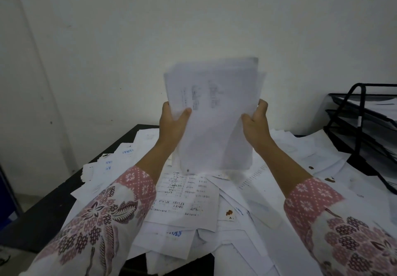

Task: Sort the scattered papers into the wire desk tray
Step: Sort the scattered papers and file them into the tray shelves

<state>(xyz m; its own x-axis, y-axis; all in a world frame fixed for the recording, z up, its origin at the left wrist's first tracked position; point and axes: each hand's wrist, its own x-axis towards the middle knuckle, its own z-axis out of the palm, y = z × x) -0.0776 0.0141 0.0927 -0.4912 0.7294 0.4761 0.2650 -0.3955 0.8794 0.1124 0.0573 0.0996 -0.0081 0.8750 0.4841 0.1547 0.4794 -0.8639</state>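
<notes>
A stack of white printed papers [214,112] stands upright above the desk, blurred by motion. My left hand [171,123] grips its left edge, thumb across the front. My right hand [256,123] grips its right edge. The stack's lower edge is just above the loose sheets. Scattered papers [184,198] cover the black desk [43,217], some with printed tables and blue lettering. The black wire desk tray [363,129] stands at the right edge of the view, with tiers that hold sheets; it is partly cut off.
A pale wall [150,28] rises right behind the desk. A blue object [6,200] shows at the far left, beside the desk. Brown stains mark a few sheets [229,212]. The desk's bare black surface shows only at its left side.
</notes>
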